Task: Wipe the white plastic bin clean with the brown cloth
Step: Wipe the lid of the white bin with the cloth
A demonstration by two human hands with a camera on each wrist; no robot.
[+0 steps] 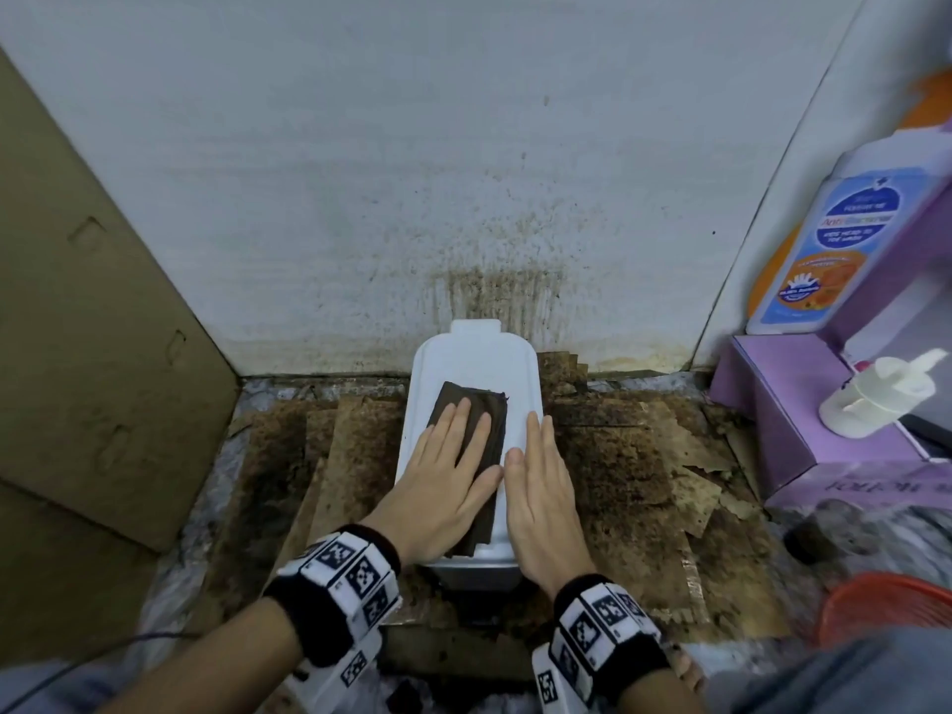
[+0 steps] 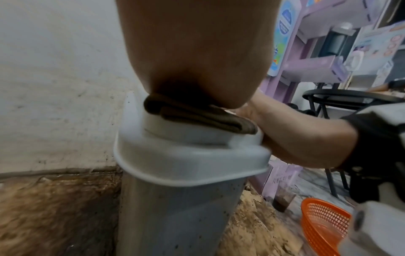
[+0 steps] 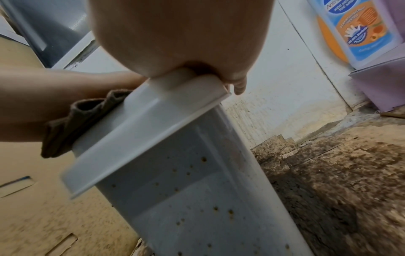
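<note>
**White bin, one cloth, two flat hands**

White plastic makes up the single bin, which stands upright on stained, crumbling cardboard sheets against a spattered wall. Its lid is pale and clean-looking from above; in the wrist views the grey-white side walls carry many small brown specks. One brown cloth, folded into a thick long pad, lies lengthwise on the lid, its near end hanging slightly over the lid's edge.

Two hands are on top. The left hand lies palm down on the cloth with fingers straight and together, pressing it onto the lid. The right hand lies flat just beside it along the lid's right edge, fingers straight, touching the bare plastic and holding nothing. Each wrist wears one black band with patterned white tags.

Around the bin: one large cardboard panel leaning at the left, one purple box at the right with one white pump dispenser on it, one tall bottle with a blue and orange label, and one orange mesh basket on the floor.
</note>
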